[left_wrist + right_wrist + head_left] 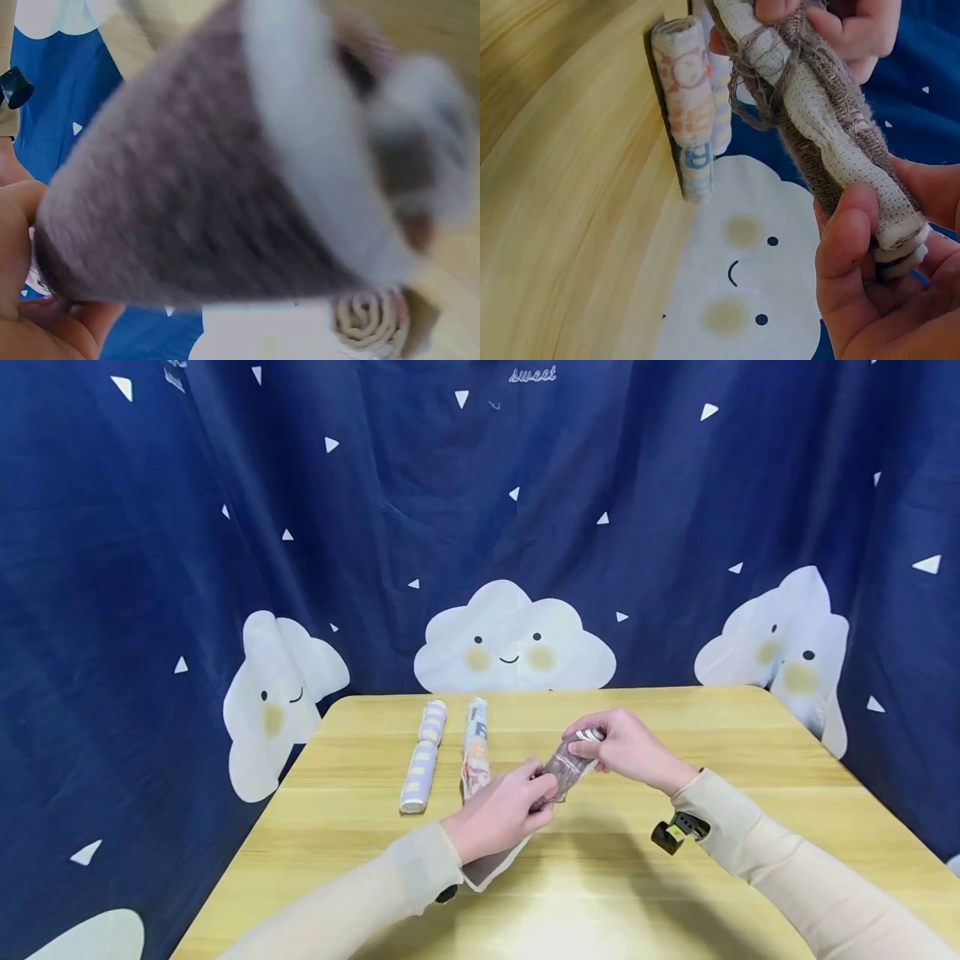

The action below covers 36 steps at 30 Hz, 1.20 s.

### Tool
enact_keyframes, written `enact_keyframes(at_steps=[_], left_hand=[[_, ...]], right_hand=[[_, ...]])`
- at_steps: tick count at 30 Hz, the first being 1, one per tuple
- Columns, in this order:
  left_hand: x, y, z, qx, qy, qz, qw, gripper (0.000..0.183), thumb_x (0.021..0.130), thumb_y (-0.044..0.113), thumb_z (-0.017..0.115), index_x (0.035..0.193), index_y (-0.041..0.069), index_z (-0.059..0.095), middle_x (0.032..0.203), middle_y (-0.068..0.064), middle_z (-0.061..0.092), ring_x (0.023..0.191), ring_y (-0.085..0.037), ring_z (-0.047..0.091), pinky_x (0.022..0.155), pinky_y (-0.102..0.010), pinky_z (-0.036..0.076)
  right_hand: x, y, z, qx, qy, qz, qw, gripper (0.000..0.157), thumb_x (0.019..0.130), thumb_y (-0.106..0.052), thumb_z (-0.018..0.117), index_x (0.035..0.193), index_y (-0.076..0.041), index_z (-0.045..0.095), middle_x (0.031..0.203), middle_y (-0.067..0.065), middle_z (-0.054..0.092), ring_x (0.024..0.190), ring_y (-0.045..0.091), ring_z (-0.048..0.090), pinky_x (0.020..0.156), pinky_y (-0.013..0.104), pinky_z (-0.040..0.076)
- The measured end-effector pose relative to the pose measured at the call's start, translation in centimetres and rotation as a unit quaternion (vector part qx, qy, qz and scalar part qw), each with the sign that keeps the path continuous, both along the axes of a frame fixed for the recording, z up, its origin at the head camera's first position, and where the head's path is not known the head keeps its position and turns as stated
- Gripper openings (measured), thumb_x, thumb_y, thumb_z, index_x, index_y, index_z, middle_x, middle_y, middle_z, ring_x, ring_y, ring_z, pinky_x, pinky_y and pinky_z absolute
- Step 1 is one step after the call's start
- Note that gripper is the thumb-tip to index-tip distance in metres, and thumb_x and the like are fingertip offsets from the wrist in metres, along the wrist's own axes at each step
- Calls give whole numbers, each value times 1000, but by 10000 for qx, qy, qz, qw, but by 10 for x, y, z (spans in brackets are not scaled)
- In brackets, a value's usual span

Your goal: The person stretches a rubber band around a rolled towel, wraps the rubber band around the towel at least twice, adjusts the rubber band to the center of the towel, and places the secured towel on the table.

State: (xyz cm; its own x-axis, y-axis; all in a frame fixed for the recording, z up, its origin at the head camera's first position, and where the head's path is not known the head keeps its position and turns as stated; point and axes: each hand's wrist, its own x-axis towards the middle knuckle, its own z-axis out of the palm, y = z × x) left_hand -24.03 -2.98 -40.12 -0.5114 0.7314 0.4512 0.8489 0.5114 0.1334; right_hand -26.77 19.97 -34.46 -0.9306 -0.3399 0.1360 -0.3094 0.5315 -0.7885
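Observation:
A brown-grey towel [566, 768] with white edging is held, rolled up, above the table between two hands. My right hand [626, 747] grips its far end, where a pale spiral shows. Nearer the middle, my left hand [501, 810] pinches the cloth, and a loose flap hangs below that wrist. In the right wrist view, the towel [817, 127] shows a pale strip along its length and loose threads near the left fingers. Close to the left wrist camera, the towel's flared end [180, 172] hides much of the scene.
Two rolled towels lie left of the hands: a lilac and white striped one [422, 768] and a printed white one [476, 743], whose near end the left hand covers. The wooden table [750, 735] ends at a blue curtain [360, 527] with cloud prints.

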Motion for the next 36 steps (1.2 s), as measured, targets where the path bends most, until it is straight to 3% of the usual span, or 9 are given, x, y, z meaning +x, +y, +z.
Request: enact_keyframes(at_steps=[4,11,18,21,24,30,32,34,36], left_hand=[[-1,-4,-2,147,-110,-242,9995,15,95,16,61,86,19,50,95,3,48,69,-4,48,57,-9,38],[-5,-17,1,698,-311,-40,9971,17,93,13,61,83,20,48,95,6,50,72,-4,48,59,-11,42],[-4,-15,1,1006,-1121,238,9883,23,93,28,69,93,20,48,91,10,52,76,-5,52,59,-18,44],[-5,-13,3,1227,-1625,218,9788,26,92,29,73,95,21,48,92,9,54,75,-5,54,57,-19,45],[-7,-13,7,1559,-2149,91,9641,25,91,25,73,96,21,49,90,6,58,69,-4,53,53,-21,44],[-11,-14,10,2127,-3378,-258,9165,22,93,21,71,99,17,49,94,-2,62,67,-5,60,58,-24,50],[-12,-15,9,2288,-3597,-299,9041,22,94,19,70,100,16,49,97,-2,62,70,-6,62,60,-25,52],[-11,-14,7,2333,-3502,-247,9068,22,94,19,70,100,17,50,93,-2,62,69,-7,60,59,-25,49],[-9,-13,5,2290,-3112,-105,9223,22,94,21,71,101,19,50,92,0,62,70,-6,58,58,-24,48]], right_hand=[[1,2,2,-33,-101,-100,9999,19,92,-14,72,109,-5,75,81,8,70,58,24,59,50,29,51],[-2,-4,13,-231,-246,-143,9993,18,94,-21,71,108,-11,75,83,8,69,62,24,59,54,30,52],[3,2,12,-72,-134,74,9999,19,94,-25,71,107,-12,75,80,7,68,57,21,57,51,30,52],[6,6,12,46,123,232,9996,21,95,-27,70,109,-12,75,80,6,68,58,20,59,53,31,53],[7,7,16,26,370,396,9985,26,96,-28,68,117,-12,72,90,7,69,66,19,62,58,31,55],[8,19,14,-113,1189,1186,9857,36,92,-22,74,127,-21,67,115,0,68,84,15,63,67,27,55],[7,21,12,43,1592,1321,9784,37,91,-22,76,127,-24,67,118,-4,67,88,12,62,70,26,55],[7,19,10,184,1842,1293,9742,35,91,-24,75,125,-24,67,117,-6,68,89,10,62,72,26,55],[8,17,9,278,1922,1103,9747,32,92,-26,74,123,-23,69,112,-7,70,83,9,62,68,25,54]])
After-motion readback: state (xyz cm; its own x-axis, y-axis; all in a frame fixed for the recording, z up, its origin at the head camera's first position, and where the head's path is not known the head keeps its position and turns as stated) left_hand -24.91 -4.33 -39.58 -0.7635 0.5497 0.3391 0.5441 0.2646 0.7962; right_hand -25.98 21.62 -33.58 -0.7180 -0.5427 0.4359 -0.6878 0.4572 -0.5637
